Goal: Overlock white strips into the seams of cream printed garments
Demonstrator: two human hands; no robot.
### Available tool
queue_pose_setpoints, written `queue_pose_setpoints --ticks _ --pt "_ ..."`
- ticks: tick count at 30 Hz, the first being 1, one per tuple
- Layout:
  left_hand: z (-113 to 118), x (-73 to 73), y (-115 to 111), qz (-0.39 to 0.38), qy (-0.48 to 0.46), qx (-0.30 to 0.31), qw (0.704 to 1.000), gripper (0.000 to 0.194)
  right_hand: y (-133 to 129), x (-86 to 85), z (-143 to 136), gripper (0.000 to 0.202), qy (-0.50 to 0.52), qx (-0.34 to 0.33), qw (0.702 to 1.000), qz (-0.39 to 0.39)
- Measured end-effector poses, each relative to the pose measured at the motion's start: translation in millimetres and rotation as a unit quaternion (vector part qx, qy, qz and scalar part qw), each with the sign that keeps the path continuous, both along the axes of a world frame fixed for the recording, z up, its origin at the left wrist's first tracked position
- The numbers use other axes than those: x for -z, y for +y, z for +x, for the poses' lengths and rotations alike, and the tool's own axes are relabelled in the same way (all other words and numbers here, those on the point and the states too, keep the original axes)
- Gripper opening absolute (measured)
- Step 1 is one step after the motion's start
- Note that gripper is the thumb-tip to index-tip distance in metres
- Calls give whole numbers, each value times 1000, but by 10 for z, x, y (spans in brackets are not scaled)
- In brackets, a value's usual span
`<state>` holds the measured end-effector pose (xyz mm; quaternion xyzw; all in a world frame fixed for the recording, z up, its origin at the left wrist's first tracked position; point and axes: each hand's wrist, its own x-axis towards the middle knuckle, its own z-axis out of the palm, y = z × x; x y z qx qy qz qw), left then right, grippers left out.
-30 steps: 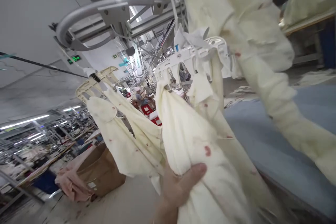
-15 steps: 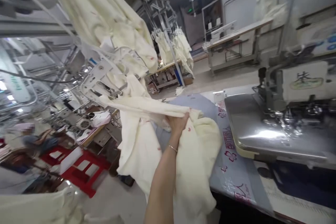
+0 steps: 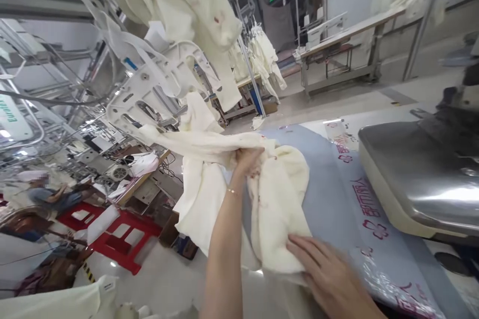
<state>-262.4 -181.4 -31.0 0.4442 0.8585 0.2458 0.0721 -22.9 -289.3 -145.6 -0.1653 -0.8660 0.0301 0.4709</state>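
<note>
My left hand (image 3: 250, 160), with a thin bracelet on the wrist, is closed on a cream garment (image 3: 282, 199) with small reddish marks. Its fingertips are partly hidden in the folds. One end of the cloth stretches left to a white plastic hanger frame (image 3: 145, 90), while the near part hangs over the table edge. My right hand (image 3: 329, 269) lies flat on the garment's lower right part, fingers stretched out and touching it. Beneath the cloth is a table covered in bluish-grey plastic film (image 3: 325, 169) printed with pink characters.
A sewing machine (image 3: 422, 174) with a shiny metal bed stands at the right. More cream garments (image 3: 194, 5) hang overhead. Red stools (image 3: 123, 241) and a seated person (image 3: 48, 192) are at the left. Another worktable (image 3: 348, 35) stands at the back.
My right hand has come in from the bottom right onto the garment. My left hand keeps its grip, slightly further left. The view has shifted, with the sewing machine further right.
</note>
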Motion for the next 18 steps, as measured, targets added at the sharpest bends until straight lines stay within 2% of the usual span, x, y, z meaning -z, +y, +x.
queue_pose_setpoints --ticks 3,6,8,10,12,14,16,18 --pt "163 -168 -521 -33 14 109 993 37 215 -104 166 29 24 25 998 -46" --pt "585 -293 -1058 -28 32 221 974 41 379 -318 438 28 17 44 996 -70" --pt "943 -315 -1284 16 52 363 930 61 420 -463 597 31 18 36 998 -51" --pt "1285 -292 -1350 20 63 449 891 64 408 -577 745 33 28 27 999 -18" --pt "1570 -250 -1283 7 67 475 877 52 352 -643 908 35 33 27 999 11" --pt "1797 -217 -1163 18 42 488 872 45 271 -649 1090 33 50 62 997 4" --pt "1988 -196 -1072 62 -11 501 863 39 196 -592 1270 25 98 129 984 -73" --pt "2154 -155 -1048 119 -49 493 860 33 159 -501 1431 23 142 173 949 -222"
